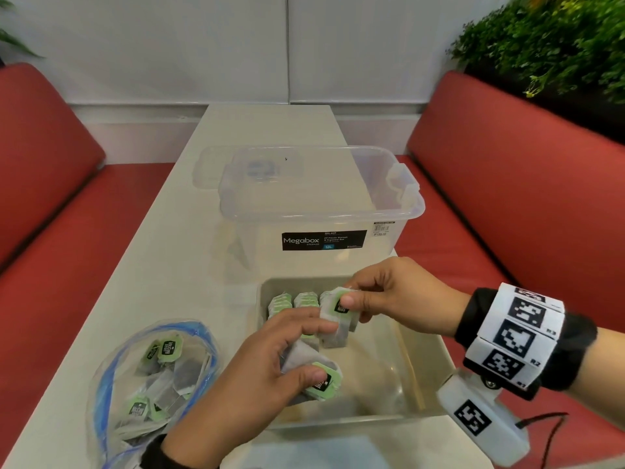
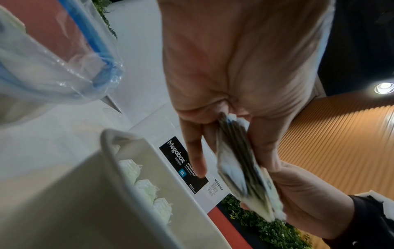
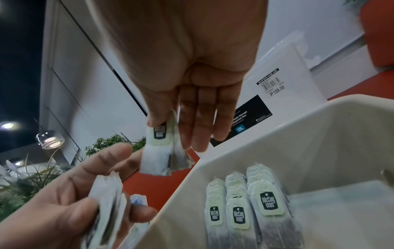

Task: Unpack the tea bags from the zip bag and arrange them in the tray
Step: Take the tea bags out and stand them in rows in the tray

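A white tray (image 1: 422, 367) sits on the table in front of me, with three rows of green-tagged tea bags (image 1: 294, 301) standing at its far left corner. My left hand (image 1: 304, 353) hovers over the tray, gripping a stack of tea bags (image 1: 314, 377) between thumb and fingers. My right hand (image 1: 348, 296) pinches a couple of tea bags (image 1: 338, 316) by their tag end, just above the rows. In the right wrist view those pinched bags (image 3: 162, 151) hang beside the three rows (image 3: 245, 210). The open zip bag (image 1: 152, 377), blue-edged, lies left of the tray with several tea bags inside.
A clear Megabox storage box (image 1: 321, 211) stands right behind the tray, with its lid (image 1: 216, 167) lying further back. Red benches (image 1: 50, 198) flank the narrow white table (image 1: 169, 248). A plant (image 1: 558, 45) stands at the back right.
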Demonstrator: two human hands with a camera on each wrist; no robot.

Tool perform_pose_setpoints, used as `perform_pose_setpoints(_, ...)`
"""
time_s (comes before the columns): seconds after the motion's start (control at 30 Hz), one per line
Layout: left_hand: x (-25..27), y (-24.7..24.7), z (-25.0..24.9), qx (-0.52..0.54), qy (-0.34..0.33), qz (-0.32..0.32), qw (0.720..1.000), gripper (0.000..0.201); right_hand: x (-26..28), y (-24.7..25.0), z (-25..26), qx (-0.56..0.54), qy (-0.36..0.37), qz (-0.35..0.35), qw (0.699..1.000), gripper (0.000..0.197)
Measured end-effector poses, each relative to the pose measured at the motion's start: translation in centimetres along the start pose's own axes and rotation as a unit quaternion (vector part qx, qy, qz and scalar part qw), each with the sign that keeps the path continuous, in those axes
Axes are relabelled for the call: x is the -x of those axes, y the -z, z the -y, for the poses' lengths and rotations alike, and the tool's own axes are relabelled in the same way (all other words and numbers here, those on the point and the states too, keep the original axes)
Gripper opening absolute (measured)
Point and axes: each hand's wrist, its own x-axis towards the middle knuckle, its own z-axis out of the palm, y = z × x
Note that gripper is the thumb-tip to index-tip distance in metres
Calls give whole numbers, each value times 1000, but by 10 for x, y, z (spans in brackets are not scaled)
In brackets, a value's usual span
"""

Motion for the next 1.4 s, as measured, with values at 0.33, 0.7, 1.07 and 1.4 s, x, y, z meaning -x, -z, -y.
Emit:
perform_pose_setpoints(0.33, -11, -4, 4, -5, 2, 24, 1000, 49, -3, 3, 5, -89, 12, 22, 996, 10)
perform_pose_setpoints(0.7, -17, -12, 10, -27, -1, 34, 999, 64, -10, 23, 13, 130, 17, 17, 991, 7)
perform_pose_setpoints(1.07, -13, -24, 36, -71, 7, 31, 997, 68, -69, 30, -38, 360, -75, 42, 929, 17)
perform_pose_setpoints(1.4, -14, -23, 35, -81, 16, 58, 995, 50, -67, 6, -45, 456, -46, 66, 886, 14)
